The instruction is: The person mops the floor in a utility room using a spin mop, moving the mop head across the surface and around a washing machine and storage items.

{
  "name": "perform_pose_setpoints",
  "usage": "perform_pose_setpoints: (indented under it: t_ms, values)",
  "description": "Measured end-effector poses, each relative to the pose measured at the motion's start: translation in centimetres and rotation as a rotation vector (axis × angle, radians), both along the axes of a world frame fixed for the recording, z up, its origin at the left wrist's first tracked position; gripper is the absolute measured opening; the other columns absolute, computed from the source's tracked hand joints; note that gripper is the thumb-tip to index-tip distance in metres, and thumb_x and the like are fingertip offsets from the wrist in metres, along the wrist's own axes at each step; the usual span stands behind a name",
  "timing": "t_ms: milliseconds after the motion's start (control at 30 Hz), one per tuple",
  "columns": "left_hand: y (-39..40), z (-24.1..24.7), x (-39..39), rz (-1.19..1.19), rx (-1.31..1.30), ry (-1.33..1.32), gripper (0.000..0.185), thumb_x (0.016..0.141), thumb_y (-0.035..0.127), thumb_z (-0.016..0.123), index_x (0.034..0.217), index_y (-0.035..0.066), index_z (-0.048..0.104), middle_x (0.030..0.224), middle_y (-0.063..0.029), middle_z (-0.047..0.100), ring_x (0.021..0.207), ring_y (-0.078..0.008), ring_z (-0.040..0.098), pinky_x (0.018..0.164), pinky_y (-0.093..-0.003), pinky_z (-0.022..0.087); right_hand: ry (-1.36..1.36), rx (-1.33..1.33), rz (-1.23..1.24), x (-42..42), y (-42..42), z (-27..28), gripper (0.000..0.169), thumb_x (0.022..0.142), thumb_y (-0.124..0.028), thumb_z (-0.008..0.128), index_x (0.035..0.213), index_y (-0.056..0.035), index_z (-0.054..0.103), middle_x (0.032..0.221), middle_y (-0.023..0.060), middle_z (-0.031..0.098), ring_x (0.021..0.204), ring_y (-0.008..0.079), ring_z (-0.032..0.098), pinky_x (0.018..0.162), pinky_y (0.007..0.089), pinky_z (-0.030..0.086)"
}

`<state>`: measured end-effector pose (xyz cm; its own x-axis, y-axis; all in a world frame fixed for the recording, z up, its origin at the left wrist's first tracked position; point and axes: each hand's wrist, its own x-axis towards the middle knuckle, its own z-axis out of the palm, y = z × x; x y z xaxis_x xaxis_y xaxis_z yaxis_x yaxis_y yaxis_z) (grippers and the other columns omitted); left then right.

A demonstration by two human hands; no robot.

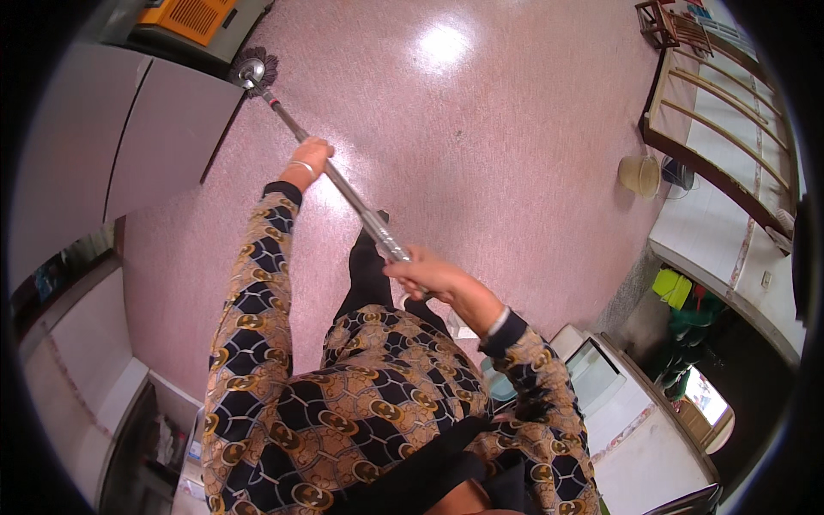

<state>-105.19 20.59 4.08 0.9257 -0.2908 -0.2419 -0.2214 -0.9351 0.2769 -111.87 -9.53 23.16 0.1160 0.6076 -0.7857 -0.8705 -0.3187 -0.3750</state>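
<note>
A spin mop with a metal handle (351, 193) slants across the view from lower right to upper left. My left hand (312, 161) is wrapped around the middle of the handle, a bracelet on its wrist. Nearer my body, my right hand (428, 273) grips the upper end of the handle, where the grip looks ridged. The round mop head (252, 69), with dark grey strands and a metallic disc, rests on the pinkish floor (489, 174). It lies against the base of a cabinet, close to its corner.
A grey cabinet (174, 122) stands at left, with an orange slotted box (193, 19) beyond it. On the right are a beige bucket (639, 176), a dark bucket (677, 172), a wooden rack (714, 148) and a small wooden chair (658, 24). A yellow-green container (671, 288) sits by the doorway.
</note>
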Motion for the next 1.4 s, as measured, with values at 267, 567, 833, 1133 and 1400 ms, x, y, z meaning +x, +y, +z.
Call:
perform_pose_setpoints:
  t_ms: [267,567,833,1133,1400]
  values:
    - [-24.8,0.8,-7.5,-0.467,-0.023,0.104,0.016,0.062,0.025,0.07,0.067,0.01,0.067,0.069,-0.0097,0.063,0.074,-0.0272,0.06,0.067,-0.0397,0.044,-0.008,-0.388,-0.118,-13.7,-20.1,5.6,0.023,0.078,-0.012,0.062,0.096,-0.0027,0.05,0.054,-0.0018,0.047,0.038,0.0069,0.042,0.034,0.0201,0.032]
    - [-50.4,5.8,-25.3,-0.969,-0.473,0.068,0.004,0.063,0.017,0.06,0.063,0.015,0.064,0.067,-0.0043,0.061,0.073,-0.0197,0.059,0.074,-0.035,0.04,0.029,-0.595,-0.667,-46.1,-29.5,11.7,0.022,0.075,-0.013,0.064,0.096,-0.0092,0.057,0.064,-0.0016,0.054,0.053,0.0072,0.051,0.046,0.0185,0.038]
    - [-63.6,4.7,-27.8,-1.123,-0.574,0.06,0.005,0.066,0.02,0.061,0.065,0.016,0.063,0.073,0.0021,0.061,0.086,-0.0159,0.054,0.078,-0.0317,0.037,0.302,-0.621,-1.053,-37.9,-27.7,15.0,0.014,0.079,-0.014,0.056,0.089,-0.0044,0.054,0.058,-0.0029,0.039,0.044,0.0048,0.033,0.041,0.0183,0.024]
    - [-54.0,7.7,-24.5,-0.784,-0.96,-0.068,0.006,0.063,0.016,0.061,0.066,0.014,0.056,0.072,-0.0019,0.058,0.079,-0.0218,0.054,0.076,-0.0351,0.039,0.27,-0.753,-0.367,-32.1,-28.7,23.3,0.023,0.072,-0.004,0.052,0.095,-0.002,0.051,0.057,0.0004,0.045,0.043,0.0091,0.043,0.041,0.0223,0.037]
    - [-30.5,10.9,-12.8,-0.264,-0.311,-0.08,0.008,0.064,0.012,0.062,0.058,0.011,0.059,0.06,-0.007,0.059,0.064,-0.0251,0.059,0.06,-0.0374,0.046,0.189,-0.443,0.103,-14.5,-19.7,19.8,0.027,0.079,-0.004,0.052,0.105,0.0036,0.046,0.052,0.0018,0.048,0.042,0.0113,0.05,0.041,0.0255,0.043]
